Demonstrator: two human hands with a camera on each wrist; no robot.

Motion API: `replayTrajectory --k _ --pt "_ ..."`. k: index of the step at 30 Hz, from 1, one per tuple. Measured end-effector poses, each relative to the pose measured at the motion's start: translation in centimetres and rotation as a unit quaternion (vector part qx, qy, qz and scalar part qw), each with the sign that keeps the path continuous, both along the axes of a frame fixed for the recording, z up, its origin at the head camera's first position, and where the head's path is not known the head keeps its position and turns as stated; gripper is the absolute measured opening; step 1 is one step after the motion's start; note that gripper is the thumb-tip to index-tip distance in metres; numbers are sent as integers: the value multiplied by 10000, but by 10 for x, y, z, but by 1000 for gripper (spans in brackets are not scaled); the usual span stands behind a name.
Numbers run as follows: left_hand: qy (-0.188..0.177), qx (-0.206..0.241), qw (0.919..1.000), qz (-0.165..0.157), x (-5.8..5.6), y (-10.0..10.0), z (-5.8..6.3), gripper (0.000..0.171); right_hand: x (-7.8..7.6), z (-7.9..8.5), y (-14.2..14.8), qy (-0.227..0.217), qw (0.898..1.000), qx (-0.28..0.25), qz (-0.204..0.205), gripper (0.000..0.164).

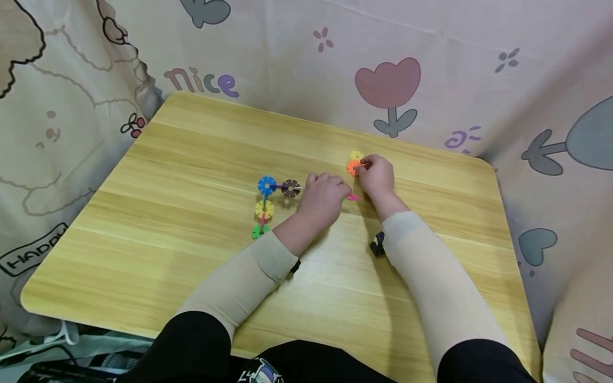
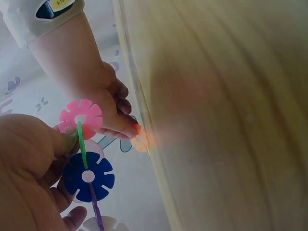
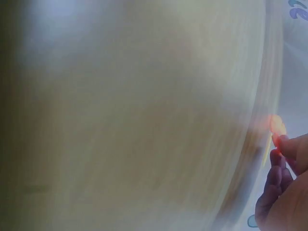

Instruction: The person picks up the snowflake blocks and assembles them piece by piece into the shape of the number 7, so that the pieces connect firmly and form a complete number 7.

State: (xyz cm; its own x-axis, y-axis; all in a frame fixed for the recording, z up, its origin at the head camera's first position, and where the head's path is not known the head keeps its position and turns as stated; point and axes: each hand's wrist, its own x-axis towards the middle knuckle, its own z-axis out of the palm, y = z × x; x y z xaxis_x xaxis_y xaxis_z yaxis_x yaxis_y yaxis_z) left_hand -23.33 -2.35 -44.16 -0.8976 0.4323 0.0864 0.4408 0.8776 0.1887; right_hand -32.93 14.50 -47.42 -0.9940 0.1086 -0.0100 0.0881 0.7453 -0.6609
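A chain of notched plastic discs, linked edge to edge, runs under my left hand [image 1: 323,198]. In the head view its blue disc [image 1: 266,185], brown disc [image 1: 290,188], yellow disc [image 1: 264,209] and green disc [image 1: 260,231] show left of that hand. My left thumb and fingers pinch the chain near a pink disc [image 2: 81,114]; a green disc [image 2: 81,144] seen edge-on joins it to a dark blue disc [image 2: 88,177]. Farther right and back, my right hand [image 1: 378,176] pinches an orange disc [image 1: 353,167] between thumb and fingertips.
A loose yellow disc [image 1: 356,155] lies just behind the orange one. The wooden table [image 1: 143,223] reaches back to a printed curtain [image 1: 297,64]. Dark wrist cameras, one of them a black camera [image 1: 378,244], sit under both sleeves.
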Motion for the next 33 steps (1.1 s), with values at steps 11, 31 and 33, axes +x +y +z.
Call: replayTrajectory --k 11,31,33 --pt "22 13 10000 11 1 0 -1 34 21 5 18 558 9945 -857 225 25" --pt "53 206 9996 164 2 -1 1 35 60 10 38 1758 9656 -1903 235 9" --pt "66 227 9996 177 2 -2 1 35 64 10 38 1831 9617 -2027 246 5"
